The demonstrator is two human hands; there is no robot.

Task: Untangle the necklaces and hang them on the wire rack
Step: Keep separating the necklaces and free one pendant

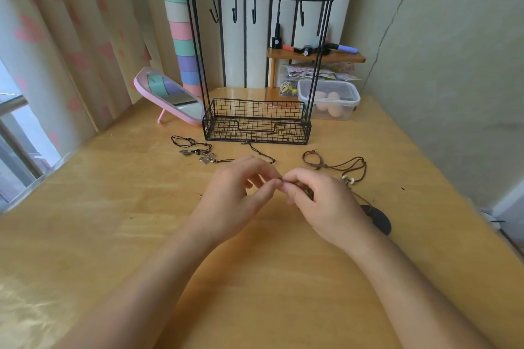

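The brown cord necklace (338, 166) lies on the tabletop (113, 221) in front of the wire rack (256, 71), a little toward the rack's right leg, and its cord runs from a loop near the rack's basket back toward the person, past some pale beads, to a dark flat pendant (378, 218) beside the right wrist. The right hand (320, 198) is closed, thumb and fingers pinching a short piece of cord, and the left hand (241, 187) is closed too, its fingertips meeting the right ones on the same piece; I judge they work on a knot, but the knot itself is too small to see. The long axis of this necklace goes from the hands away and to the right, so the right hand is the nearer one to its free length. A second necklace (198, 150), black with metal charms, lies in front of the rack's left leg, apart from both hands. All hooks (253, 15) on the rack's top bar are empty, so hanging is not yet begun.
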